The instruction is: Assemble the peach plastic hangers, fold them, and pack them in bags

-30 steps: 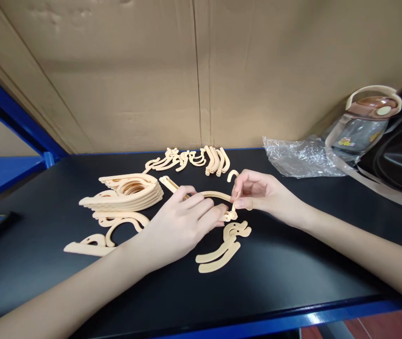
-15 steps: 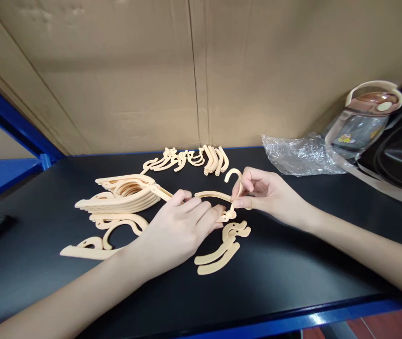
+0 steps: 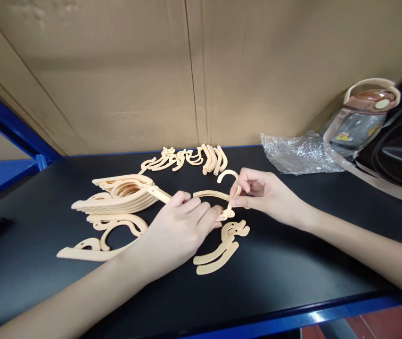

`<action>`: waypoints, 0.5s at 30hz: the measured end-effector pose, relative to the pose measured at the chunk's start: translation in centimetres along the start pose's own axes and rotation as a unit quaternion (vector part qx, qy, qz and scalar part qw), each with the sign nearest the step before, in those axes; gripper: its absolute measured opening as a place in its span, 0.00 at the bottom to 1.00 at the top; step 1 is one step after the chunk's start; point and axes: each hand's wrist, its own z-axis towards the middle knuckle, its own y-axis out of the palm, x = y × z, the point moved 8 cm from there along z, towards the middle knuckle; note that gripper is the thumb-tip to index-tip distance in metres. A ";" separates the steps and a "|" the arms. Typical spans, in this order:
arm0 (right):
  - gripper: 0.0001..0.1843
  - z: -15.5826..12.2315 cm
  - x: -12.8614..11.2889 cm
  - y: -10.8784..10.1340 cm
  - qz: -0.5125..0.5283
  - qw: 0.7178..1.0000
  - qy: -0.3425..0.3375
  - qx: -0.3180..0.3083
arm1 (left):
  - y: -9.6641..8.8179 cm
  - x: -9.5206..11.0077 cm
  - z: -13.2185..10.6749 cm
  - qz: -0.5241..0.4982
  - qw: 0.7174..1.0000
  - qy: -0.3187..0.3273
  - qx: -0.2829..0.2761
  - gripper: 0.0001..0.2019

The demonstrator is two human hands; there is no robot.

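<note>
My right hand [image 3: 269, 195] pinches the stem of a cream plastic hanger hook [image 3: 226, 173], its curve upward and open to the left. The hook's lower end meets a jointed cream hanger piece [image 3: 227, 214]. My left hand [image 3: 183, 226] is closed on that piece from the left, palm down, and hides most of it. A cream hanger arm [image 3: 160, 193] juts out beyond my left fingers. Behind the hands lies another curved arm [image 3: 208, 193]. Flat curved pieces [image 3: 218, 260] rest on the table just in front of them.
Stacked folded hangers [image 3: 116, 206] lie left of my left hand. At the back are small hooks and pieces [image 3: 165, 160] and several curved arms [image 3: 215, 159]. A clear plastic bag [image 3: 296, 153] and a strapped water bottle [image 3: 358, 125] stand right, before a cardboard wall [image 3: 116, 84].
The hook has tilted a little to the left in my right fingers. My left hand keeps its hold on the jointed piece. The view has shifted slightly.
</note>
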 end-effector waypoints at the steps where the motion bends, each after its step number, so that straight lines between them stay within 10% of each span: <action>1: 0.21 0.0 -0.1 0.0 -0.003 1.000 -0.004 0.001 | 0.1 0.0 0.0 0.003 1.000 -0.002 -0.001 0.10; 15: 0.16 -0.4 -0.2 0.2 -0.032 0.999 -0.004 -0.005 | 0.2 0.3 -0.1 0.013 1.000 0.004 -0.012 0.10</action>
